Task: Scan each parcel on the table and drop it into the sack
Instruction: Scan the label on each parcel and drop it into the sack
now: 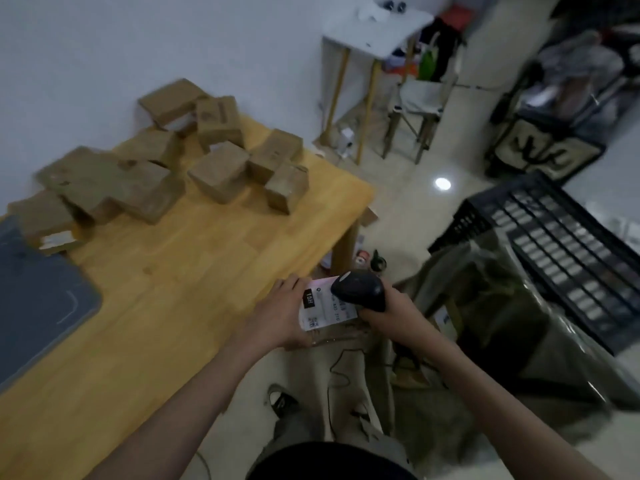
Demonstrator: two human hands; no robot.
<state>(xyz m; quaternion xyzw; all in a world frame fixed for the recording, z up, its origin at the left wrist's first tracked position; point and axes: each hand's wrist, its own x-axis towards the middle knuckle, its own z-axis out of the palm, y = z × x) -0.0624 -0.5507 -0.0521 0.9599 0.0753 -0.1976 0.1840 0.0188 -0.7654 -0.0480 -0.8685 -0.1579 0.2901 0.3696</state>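
The left hand (277, 315) grips a parcel (327, 308) just off the near right corner of the wooden surface (180, 271), its fingers (289, 284) curled along the parcel's far-left edge and the thumb side tucked beneath. The parcel's white shipping label (320, 313) faces up, with a black tag printed near its left end. The right hand (391, 315) is wrapped round the handle of a black handheld scanner (360, 291), whose head hangs directly over the label, touching or all but touching it. To the right, on the floor, stands the open sack (502, 306), a dull translucent grey-green, leaning against a black plastic crate (554, 244). More brown cardboard parcels (214, 171) lie heaped at the far end of the surface, blurred. A grey mat (38, 292) lies at the left edge of the surface. A thin cable (337, 362) trails below the hands.
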